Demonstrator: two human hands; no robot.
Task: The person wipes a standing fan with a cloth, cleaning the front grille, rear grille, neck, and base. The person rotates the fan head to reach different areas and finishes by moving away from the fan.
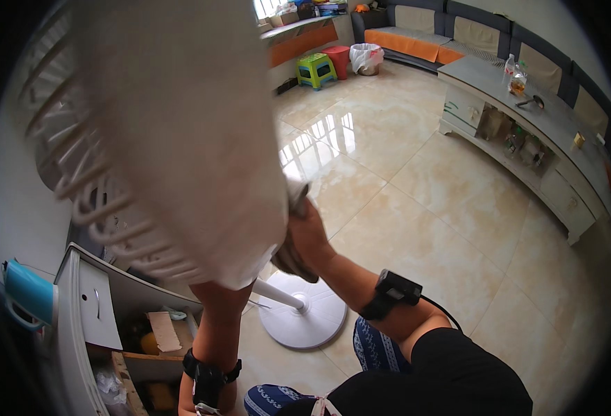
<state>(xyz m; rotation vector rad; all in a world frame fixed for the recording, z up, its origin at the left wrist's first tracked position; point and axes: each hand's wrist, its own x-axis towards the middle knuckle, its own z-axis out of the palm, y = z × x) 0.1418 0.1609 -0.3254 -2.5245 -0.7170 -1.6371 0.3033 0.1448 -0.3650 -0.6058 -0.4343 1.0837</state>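
Note:
A white pedestal fan stands close in front of me. Its motor housing fills the upper left, blurred and very near, with the wire guard on its left side. Below, a pole runs down to a round white base on the floor. My right hand is closed round a greyish-brown cloth against the right edge of the housing. My left hand reaches up to the housing's lower end, where its fingers are hidden behind the fan.
An open cabinet with clutter stands at left, a blue jug beside it. At right is a long low table with bottles. A green stool, red bin, lined bin and sofa stand far back.

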